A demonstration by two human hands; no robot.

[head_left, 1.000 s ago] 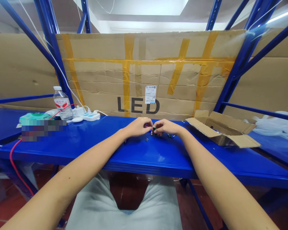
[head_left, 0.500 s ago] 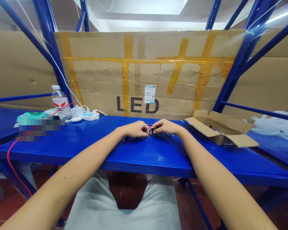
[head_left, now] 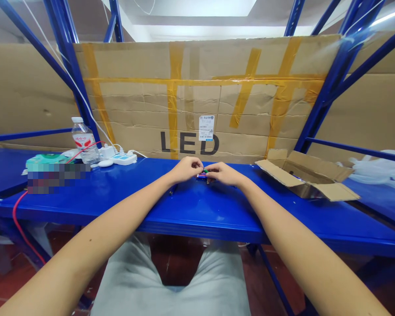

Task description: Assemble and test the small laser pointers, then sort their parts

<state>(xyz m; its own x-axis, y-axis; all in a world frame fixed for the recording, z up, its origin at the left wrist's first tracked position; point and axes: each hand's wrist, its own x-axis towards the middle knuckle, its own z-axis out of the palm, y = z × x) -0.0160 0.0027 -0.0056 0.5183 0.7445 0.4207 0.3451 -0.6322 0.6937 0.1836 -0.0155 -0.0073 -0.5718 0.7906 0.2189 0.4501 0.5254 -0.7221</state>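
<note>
My left hand [head_left: 185,168] and my right hand [head_left: 221,173] meet over the middle of the blue metal shelf [head_left: 197,206], fingers pinched together. Between the fingertips sits a small part with a green and purple tint [head_left: 204,172]; both hands grip it. It is too small to name. Another tiny dark piece [head_left: 173,191] lies on the shelf just left of my left wrist.
An open cardboard box [head_left: 303,177] lies at the right. At the left stand a water bottle [head_left: 83,139], a white power strip [head_left: 120,158] with a red cable [head_left: 18,219], and a green pack [head_left: 44,160]. A taped cardboard sheet marked LED [head_left: 191,101] backs the shelf.
Both hands have lifted slightly off the shelf and drawn closer together, now pinching the small part between them. Several loose pieces seen near the hands earlier are now hidden.
</note>
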